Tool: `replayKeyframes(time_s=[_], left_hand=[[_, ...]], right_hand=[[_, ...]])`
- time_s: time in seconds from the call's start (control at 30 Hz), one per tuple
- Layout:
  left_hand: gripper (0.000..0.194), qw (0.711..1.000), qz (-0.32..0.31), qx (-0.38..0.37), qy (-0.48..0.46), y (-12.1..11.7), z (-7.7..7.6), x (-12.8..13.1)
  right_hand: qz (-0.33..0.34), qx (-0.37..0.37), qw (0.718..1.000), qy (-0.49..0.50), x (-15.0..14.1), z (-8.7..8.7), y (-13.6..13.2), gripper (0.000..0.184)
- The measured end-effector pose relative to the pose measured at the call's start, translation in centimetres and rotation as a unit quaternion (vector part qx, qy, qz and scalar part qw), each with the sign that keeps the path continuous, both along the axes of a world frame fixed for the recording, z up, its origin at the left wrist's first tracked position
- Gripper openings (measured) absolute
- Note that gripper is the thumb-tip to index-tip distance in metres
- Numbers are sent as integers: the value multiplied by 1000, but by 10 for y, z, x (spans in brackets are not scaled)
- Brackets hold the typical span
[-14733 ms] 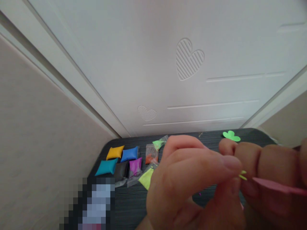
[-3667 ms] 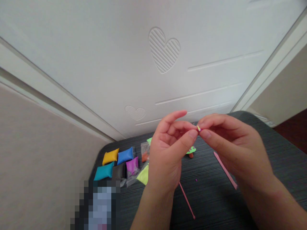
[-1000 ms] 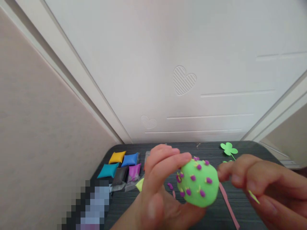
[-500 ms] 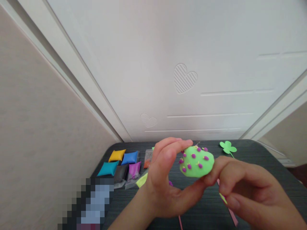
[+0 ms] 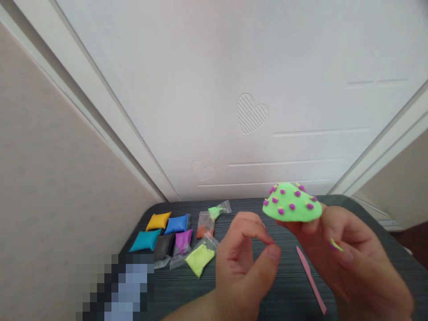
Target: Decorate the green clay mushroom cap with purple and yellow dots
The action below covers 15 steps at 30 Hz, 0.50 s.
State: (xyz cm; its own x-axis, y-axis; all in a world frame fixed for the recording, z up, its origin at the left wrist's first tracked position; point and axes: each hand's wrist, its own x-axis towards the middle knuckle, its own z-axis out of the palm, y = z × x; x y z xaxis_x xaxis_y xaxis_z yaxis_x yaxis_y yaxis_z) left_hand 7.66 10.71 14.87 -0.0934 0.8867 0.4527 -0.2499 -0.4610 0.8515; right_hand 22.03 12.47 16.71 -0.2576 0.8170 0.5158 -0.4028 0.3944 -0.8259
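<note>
My right hand (image 5: pixel 347 258) holds up a bright green clay dome (image 5: pixel 292 204) dotted with small purple and yellow bits, resting on its fingertips. A thin yellow-green sliver (image 5: pixel 336 244) sticks to one of that hand's fingers. My left hand (image 5: pixel 244 263) hovers just left of and below the dome, thumb and forefinger curled close together with nothing visible between them. Both hands are above a dark wood-grain table (image 5: pixel 187 290).
Small clay packets lie at the table's left: yellow (image 5: pixel 158 220), blue (image 5: pixel 176 223), teal (image 5: pixel 144 240), black (image 5: pixel 163 246), purple (image 5: pixel 182 240), orange (image 5: pixel 203 225), and light green ones (image 5: pixel 199 258). A pink modelling stick (image 5: pixel 310 278) lies under my right hand. A white door stands behind.
The green dome has passed from my left hand to my right hand and risen to the right. My left hand let go and dropped lower.
</note>
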Motion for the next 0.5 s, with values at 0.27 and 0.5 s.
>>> replayKeyframes(time_s=[0.27, 0.5], left_hand=[[16, 901, -259, -202, -283, 5, 14, 3], [14, 833, -323, -256, -370, 7, 18, 1]], right_hand=[[-111, 94, 986, -84, -19, 5, -8, 23], [-159, 187, 957, -158, -24, 10, -9, 27]])
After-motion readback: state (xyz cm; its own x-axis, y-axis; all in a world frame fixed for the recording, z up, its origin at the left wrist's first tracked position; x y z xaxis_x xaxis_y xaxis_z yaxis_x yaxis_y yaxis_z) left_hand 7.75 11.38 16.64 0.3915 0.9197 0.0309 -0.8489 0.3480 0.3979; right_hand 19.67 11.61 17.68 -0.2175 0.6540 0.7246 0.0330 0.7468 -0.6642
